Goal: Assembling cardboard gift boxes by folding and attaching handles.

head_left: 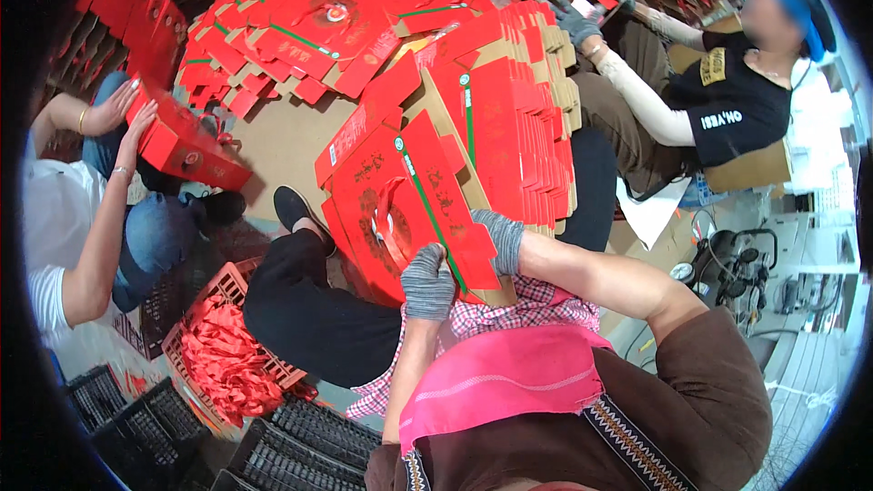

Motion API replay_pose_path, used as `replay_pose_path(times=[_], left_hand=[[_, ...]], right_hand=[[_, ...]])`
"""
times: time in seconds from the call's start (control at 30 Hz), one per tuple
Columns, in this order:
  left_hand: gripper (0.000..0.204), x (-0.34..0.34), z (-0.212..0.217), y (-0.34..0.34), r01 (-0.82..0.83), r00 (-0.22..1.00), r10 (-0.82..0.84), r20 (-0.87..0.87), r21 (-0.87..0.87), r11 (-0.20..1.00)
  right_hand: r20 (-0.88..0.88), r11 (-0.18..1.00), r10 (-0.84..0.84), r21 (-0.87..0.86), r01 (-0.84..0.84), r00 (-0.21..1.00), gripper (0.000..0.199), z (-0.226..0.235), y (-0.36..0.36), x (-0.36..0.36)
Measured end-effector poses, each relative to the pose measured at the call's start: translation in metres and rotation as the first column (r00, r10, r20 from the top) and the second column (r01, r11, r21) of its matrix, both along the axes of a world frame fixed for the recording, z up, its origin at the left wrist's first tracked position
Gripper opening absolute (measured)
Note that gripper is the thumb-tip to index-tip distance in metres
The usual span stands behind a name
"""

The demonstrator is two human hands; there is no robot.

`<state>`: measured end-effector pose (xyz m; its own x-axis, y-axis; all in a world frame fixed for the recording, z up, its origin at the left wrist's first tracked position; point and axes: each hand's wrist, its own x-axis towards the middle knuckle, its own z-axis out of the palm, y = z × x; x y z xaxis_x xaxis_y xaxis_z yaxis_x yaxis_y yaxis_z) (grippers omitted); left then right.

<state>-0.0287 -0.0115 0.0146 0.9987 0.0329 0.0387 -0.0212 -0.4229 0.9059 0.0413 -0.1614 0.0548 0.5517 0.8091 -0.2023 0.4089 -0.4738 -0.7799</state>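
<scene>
Red carton (409, 200), left hand (428, 284) gripping its near edge, right hand (502, 242) partly behind its right side, grip hidden

Right hand (505, 241) partly hidden by red carton (414, 209), co-worker's face (767, 20) blurred; black crate (296, 445) cropped below

Seen from above, a person's grey-gloved left hand (427, 285) grips the near edge of a red carton (373, 200) with a green stripe, the right hand (499, 244) touching its flap, amid stacked red cartons (527, 109), a crate (234, 284) of red strips (225, 345) and two co-workers (738, 100).
</scene>
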Motion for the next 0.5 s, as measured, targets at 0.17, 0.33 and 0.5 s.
replay_pose_path(times=[0.17,0.33,0.5], left_hand=[[0.014,0.000,-0.011,-0.001,-0.208,0.958,0.083,-0.274,-0.468,0.859],[0.015,-0.006,-0.006,0.007,-0.335,0.899,0.097,-0.427,-0.527,0.781],[0.007,0.000,-0.020,0.000,-0.188,0.947,0.078,-0.313,-0.340,0.921]], right_hand=[[-0.551,0.941,0.026,0.295,0.165,0.834,0.024,0.002,-0.004,0.000],[-0.070,0.938,0.068,0.345,-0.040,0.995,0.026,-0.007,0.004,0.000],[0.499,0.960,0.171,0.112,-0.258,0.850,0.026,0.005,-0.004,0.010]])
